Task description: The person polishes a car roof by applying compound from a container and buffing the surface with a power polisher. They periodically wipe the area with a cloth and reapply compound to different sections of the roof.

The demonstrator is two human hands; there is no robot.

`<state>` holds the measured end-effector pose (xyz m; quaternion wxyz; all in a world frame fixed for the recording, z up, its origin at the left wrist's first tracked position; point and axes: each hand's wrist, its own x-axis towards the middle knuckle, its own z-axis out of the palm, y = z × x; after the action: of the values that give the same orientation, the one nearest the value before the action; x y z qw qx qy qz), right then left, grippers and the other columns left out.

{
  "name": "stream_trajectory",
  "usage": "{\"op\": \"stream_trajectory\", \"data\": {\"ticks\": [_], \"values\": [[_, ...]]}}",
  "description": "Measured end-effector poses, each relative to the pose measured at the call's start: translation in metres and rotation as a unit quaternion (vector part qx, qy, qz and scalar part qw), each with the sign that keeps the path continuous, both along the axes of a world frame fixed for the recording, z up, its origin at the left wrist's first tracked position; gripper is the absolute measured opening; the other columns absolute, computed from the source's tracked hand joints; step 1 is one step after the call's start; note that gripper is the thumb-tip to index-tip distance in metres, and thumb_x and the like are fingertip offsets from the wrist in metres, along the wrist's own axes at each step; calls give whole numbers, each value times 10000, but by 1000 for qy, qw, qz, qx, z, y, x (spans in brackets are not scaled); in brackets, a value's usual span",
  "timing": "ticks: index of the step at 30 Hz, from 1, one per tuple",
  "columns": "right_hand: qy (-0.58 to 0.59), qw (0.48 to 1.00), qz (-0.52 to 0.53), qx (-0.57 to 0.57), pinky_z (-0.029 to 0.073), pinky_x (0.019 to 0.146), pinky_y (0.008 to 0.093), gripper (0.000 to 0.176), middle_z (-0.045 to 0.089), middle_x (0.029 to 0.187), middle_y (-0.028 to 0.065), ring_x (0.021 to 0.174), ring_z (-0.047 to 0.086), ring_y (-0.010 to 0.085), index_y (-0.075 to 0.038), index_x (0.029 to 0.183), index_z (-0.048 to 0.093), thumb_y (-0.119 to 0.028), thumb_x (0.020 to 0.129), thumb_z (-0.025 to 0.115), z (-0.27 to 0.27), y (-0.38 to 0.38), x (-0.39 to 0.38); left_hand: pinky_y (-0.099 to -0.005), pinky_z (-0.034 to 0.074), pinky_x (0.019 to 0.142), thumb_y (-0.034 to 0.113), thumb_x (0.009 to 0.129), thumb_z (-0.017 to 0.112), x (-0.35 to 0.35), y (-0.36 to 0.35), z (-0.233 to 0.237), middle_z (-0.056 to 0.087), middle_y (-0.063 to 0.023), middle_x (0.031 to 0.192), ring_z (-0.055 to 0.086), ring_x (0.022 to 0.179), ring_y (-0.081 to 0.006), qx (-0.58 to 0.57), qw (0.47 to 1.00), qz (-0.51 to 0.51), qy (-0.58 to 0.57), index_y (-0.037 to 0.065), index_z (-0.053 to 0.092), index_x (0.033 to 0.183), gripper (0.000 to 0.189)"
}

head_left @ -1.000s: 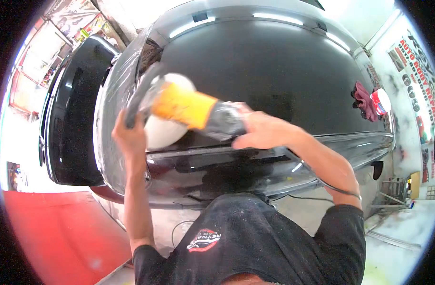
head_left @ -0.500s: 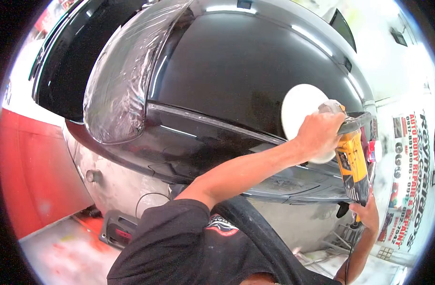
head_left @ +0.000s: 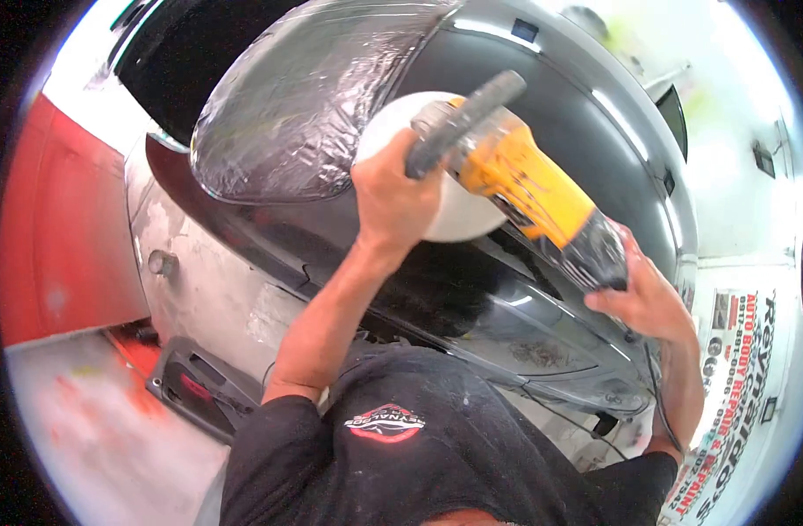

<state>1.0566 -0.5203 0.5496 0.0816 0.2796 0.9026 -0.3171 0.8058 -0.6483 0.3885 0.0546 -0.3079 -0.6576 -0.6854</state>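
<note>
A yellow and black polisher (head_left: 533, 188) is tilted across the view, with a round white pad (head_left: 476, 215) on its head. The pad lies at the glossy black car panel (head_left: 454, 280), near the edge of the wrapped area. My left hand (head_left: 397, 197) is closed at the front, around the black loop handle. Around the dark rear end of the body my right hand (head_left: 647, 289) is wrapped, its thumb toward me. A black cord (head_left: 656, 386) runs down past my right wrist. Part of the pad is hidden behind the tool and my left hand.
Clear plastic film (head_left: 287, 105) covers part of the car. A red panel (head_left: 68, 228) stands at the left, above a dark plastic part (head_left: 199, 390) near the floor. A printed banner (head_left: 735, 386) hangs on the right wall.
Both hands have brought the polisher leftward and up, from the panel's right end to beside the plastic film. The view has also shifted. Both hands keep their hold.
</note>
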Motion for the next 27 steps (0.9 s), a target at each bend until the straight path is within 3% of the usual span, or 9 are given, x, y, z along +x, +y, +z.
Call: {"op": "stream_trajectory", "data": {"ticks": [5,7,8,11,15,18,20,23,27], "values": [[4,999,-21,-42,324,1134,355,919,564,1323,143,1270,502,228,-8,1502,322,-170,760,838,-7,-10,-6,-379,534,643,88,795,799,-5,-17,-1,687,-179,778,710,723,-318,45,999,7,27,26,682,948,203],[2,996,-60,-67,329,1127,347,938,560,1326,132,1267,496,215,-4,1500,328,-181,747,858,-3,-17,27,-385,564,686,104,795,800,20,-24,6,706,-168,862,726,800,-319,-5,998,-56,7,53,678,1050,288],[4,994,-79,-76,334,1121,345,954,557,1329,124,1258,498,210,0,1498,331,-187,734,871,3,-24,42,-394,567,693,115,782,802,33,-17,6,703,-173,872,721,803,-333,55,995,-84,8,63,677,1038,290],[-35,990,-125,-45,333,1116,338,976,547,1335,107,1257,490,201,8,1496,333,-208,724,888,19,-40,87,-431,548,645,133,769,788,64,-12,8,670,-164,794,685,752,-380,35,989,-140,30,55,643,922,225],[-60,976,-187,-97,326,1119,336,952,544,1326,96,1261,478,192,9,1495,334,-207,744,878,20,-52,68,-407,543,668,-7,728,736,50,-26,13,671,-186,802,699,767,-365,41,989,-142,-6,38,659,936,227],[-28,986,-135,-94,327,1117,332,893,553,1295,82,1245,476,180,-8,1485,345,-162,767,854,1,-58,1,-367,578,766,86,778,802,-4,-32,-2,746,-156,951,750,869,-275,26,994,-106,9,80,721,1141,372],[17,992,-67,-104,335,1112,336,866,551,1293,84,1247,472,181,-16,1481,349,-127,773,836,-22,-42,-25,-352,574,754,117,798,815,-38,-35,-9,758,-131,962,755,872,-228,-12,998,-67,11,83,739,1102,315],[-7,989,-88,-120,347,1110,348,847,553,1296,94,1239,482,188,-17,1477,352,-102,775,818,-18,-39,-46,-322,566,650,160,844,810,-56,-36,-6,750,-139,829,733,702,-177,10,999,-26,23,63,738,1081,266],[-21,987,-125,-101,341,1123,357,890,555,1308,108,1252,487,198,-11,1494,330,-97,759,826,-9,-48,-5,-365,558,657,98,789,797,-11,-38,6,721,-145,829,727,759,-293,-42,995,-84,16,87,707,1070,296]]}}
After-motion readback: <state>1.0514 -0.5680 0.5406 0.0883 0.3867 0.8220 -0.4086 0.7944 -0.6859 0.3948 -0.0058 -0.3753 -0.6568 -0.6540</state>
